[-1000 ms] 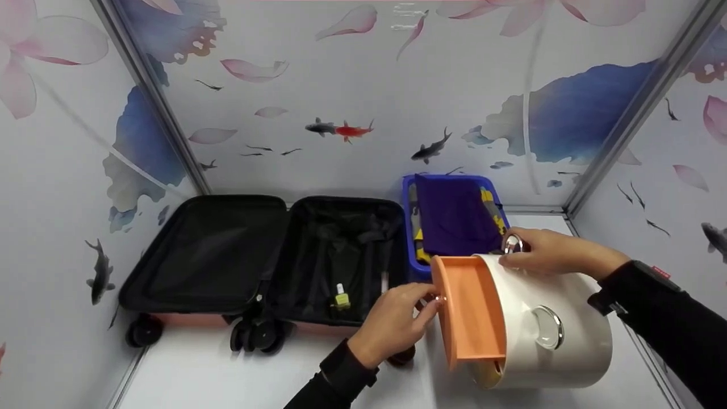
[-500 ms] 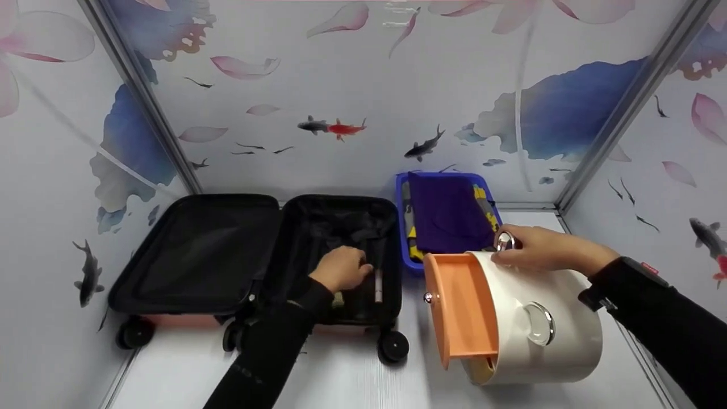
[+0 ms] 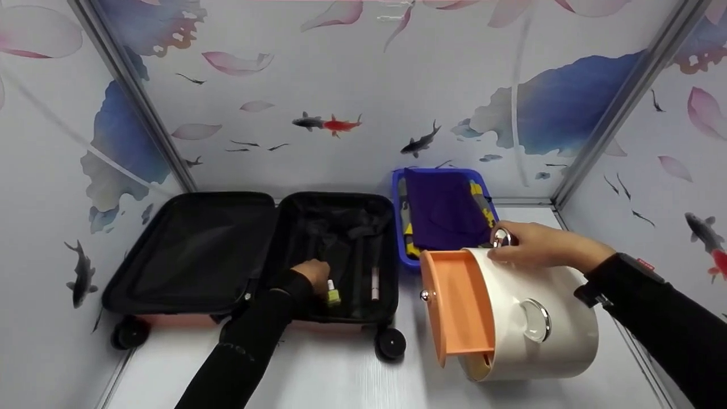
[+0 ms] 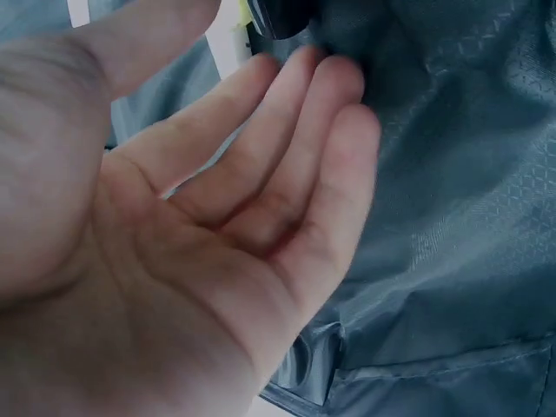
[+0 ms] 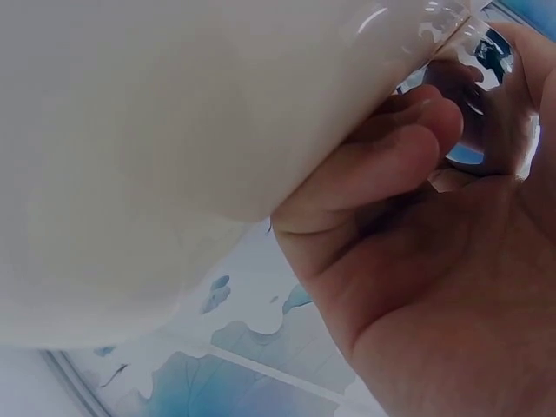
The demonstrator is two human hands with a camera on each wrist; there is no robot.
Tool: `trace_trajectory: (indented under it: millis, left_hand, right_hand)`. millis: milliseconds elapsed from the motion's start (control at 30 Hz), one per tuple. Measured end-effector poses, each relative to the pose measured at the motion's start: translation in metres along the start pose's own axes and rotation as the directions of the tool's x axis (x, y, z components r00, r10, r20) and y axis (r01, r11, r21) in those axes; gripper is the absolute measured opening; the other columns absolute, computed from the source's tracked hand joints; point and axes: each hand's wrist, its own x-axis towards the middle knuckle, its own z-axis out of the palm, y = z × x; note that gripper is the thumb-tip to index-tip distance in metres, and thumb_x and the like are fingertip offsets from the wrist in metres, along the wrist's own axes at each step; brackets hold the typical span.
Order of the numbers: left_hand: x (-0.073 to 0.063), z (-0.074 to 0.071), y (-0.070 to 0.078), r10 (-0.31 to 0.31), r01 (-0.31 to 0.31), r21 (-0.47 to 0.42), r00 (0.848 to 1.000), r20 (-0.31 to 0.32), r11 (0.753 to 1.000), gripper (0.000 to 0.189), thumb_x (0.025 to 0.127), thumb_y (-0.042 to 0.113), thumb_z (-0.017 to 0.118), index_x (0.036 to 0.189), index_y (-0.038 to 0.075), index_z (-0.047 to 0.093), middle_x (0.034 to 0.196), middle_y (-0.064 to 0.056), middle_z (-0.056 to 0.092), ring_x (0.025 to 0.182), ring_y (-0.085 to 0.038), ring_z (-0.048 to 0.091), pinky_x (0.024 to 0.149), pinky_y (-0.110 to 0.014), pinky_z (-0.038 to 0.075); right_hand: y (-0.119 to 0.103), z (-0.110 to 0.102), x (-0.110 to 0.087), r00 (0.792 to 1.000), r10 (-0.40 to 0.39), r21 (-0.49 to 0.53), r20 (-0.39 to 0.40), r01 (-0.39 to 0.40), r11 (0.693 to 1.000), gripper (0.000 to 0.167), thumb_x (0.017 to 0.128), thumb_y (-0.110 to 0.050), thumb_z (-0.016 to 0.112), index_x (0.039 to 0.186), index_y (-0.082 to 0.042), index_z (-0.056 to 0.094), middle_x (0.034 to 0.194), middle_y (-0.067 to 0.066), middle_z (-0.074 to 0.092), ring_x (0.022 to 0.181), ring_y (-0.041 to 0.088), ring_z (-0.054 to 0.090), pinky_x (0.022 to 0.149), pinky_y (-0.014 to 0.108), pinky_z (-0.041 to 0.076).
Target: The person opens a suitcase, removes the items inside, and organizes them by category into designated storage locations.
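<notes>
My left hand (image 3: 313, 275) is low inside the right half of an open black-lined suitcase (image 3: 335, 197), its fingers loosely bent. In the left wrist view a shiny black object (image 4: 280, 14) shows just beyond the fingertips, with nothing in the palm. Right beside that hand lies a small yellow-green bottle with a white cap (image 3: 333, 295). My right hand (image 3: 534, 244) grips the round chrome handle (image 3: 502, 237) of a cream storage box (image 3: 556, 329), fingers curled round it. The box's orange drawer (image 3: 463, 304) stands pulled out, with a silver knob on its front.
A slim pink tube (image 3: 375, 284) lies in the suitcase, right of the bottle. Behind the storage box sits a blue basket (image 3: 398, 227) with a folded purple cloth (image 3: 448, 210) on top. The other suitcase half (image 3: 199, 250) lies flat at left. Patterned panels enclose the back and sides.
My left hand has let go of the drawer knob and moved left into the suitcase, past the bottle. My right hand keeps its grip; the drawer stays out.
</notes>
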Motion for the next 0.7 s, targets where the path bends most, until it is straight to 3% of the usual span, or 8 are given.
trace_trajectory:
  millis: [233, 367, 567, 700]
  left_hand:
    - [0.0, 0.0, 0.0, 0.0, -0.002, 0.056, 0.999, 0.035, 0.998, 0.013, 0.091, 0.016, 0.088, 0.085, 0.008, 0.08, 0.082, -0.005, 0.067, 0.068, -0.022, 0.054, 0.063, -0.037, 0.043]
    - [0.001, 0.0, 0.0, -0.007, 0.006, 0.032, 0.999, 0.034, 0.999, 0.011, 0.092, 0.015, 0.088, 0.087, 0.008, 0.081, 0.083, -0.005, 0.069, 0.068, -0.022, 0.056, 0.063, -0.037, 0.043]
    - [0.002, 0.001, 0.0, 0.007, -0.008, -0.024, 0.999, -0.048, 1.0, 0.009, 0.088, 0.009, 0.09, 0.092, 0.005, 0.083, 0.09, -0.011, 0.077, 0.072, -0.023, 0.062, 0.064, -0.036, 0.047]
    - [0.008, 0.0, 0.0, 0.023, -0.026, -0.027, 0.995, -0.093, 0.999, 0.014, 0.085, 0.003, 0.087, 0.079, 0.007, 0.075, 0.08, -0.007, 0.069, 0.068, -0.022, 0.058, 0.062, -0.035, 0.046]
  right_hand:
    - [0.0, 0.001, 0.0, 1.0, -0.009, -0.014, -0.017, 0.009, 1.0, 0.038, 0.103, -0.044, 0.073, 0.123, -0.014, 0.064, 0.106, 0.004, 0.074, 0.092, 0.017, 0.063, 0.077, 0.034, 0.05]
    - [0.0, 0.001, -0.001, 1.0, -0.006, -0.015, -0.016, 0.006, 1.0, 0.037, 0.103, -0.045, 0.072, 0.122, -0.014, 0.064, 0.106, 0.004, 0.074, 0.091, 0.017, 0.063, 0.077, 0.034, 0.05]
    - [0.001, 0.001, -0.001, 1.0, -0.007, -0.009, -0.011, 0.007, 1.0, 0.037, 0.104, -0.045, 0.072, 0.122, -0.013, 0.064, 0.106, 0.004, 0.074, 0.093, 0.018, 0.064, 0.078, 0.034, 0.051]
    - [0.002, 0.001, 0.0, 1.0, -0.004, -0.008, -0.01, 0.004, 1.0, 0.037, 0.104, -0.045, 0.072, 0.122, -0.014, 0.063, 0.106, 0.005, 0.073, 0.093, 0.018, 0.064, 0.077, 0.035, 0.051]
